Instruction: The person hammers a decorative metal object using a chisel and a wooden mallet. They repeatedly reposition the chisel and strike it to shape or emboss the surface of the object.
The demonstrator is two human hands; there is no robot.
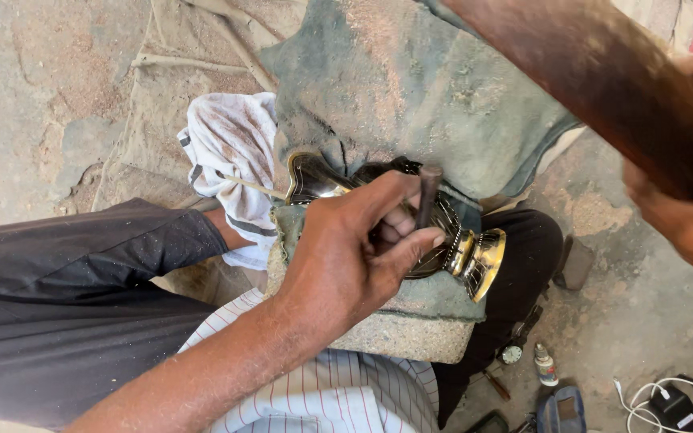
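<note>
pinching a dark metal punch (427, 195) upright between closed fingers (411, 244), the left hand (346, 256) rests on a brass vessel (463, 248) lying on a padded block (411, 325); the right hand (683, 216), blurred, grips a wooden handle (603, 80).

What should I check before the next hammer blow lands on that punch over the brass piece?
1. Punch held by the left hand between thumb and fingers: ok.
2. Punch tip seated on the brass vessel: cannot tell, fingers hide the tip.
3. Vessel bedded on the cloth-covered block on the lap: ok.
4. Right hand raised with the wooden hammer handle: ok, though the view blurs it and cuts off the head.
5. Left fingertips away from the punch's struck end: ok, they sit below the top.
6. White rag off the work area: ok.
</note>
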